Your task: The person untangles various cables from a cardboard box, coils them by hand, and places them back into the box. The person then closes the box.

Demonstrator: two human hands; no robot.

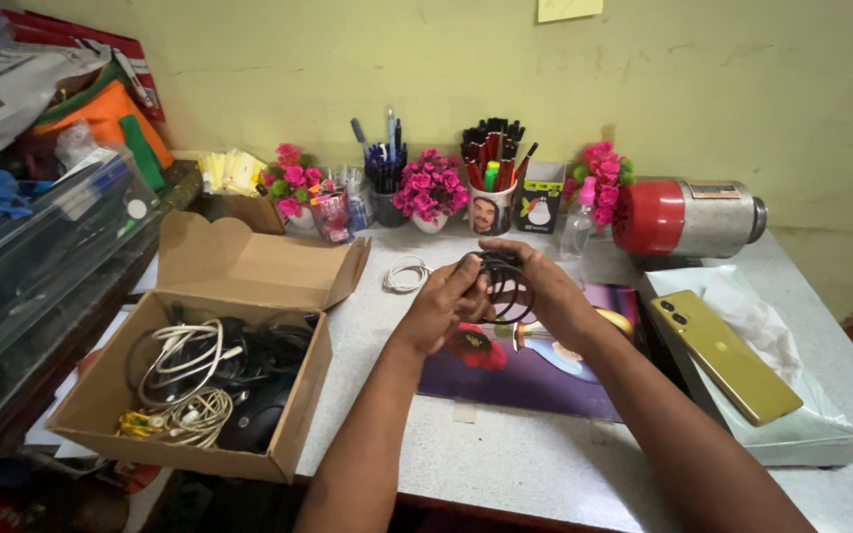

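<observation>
Held black coiled cable (pixel 504 283) up over table (pixel 505 444) middle w/ both hands: left hand (pixel 443 303) fingers closed on coil's left side, right hand (pixel 537 288) fingers wrapped round its right side. Sat at left edge: open cardboard box (pixel 116 400) full of white & black cables; lay just beyond hands: small white cable (pixel 405 274). Rested nr right edge: gold phone (pixel 723 355) on white bag; along back edge by wall: pen cups, pink flowers, red-and-silver flask (pixel 688 218).

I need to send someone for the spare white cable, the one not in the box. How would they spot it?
On the grey desk, look between the open cardboard box and the row of pen holders. The white cable lies there coiled alone, while the hands beside it hold a black coil.
</observation>
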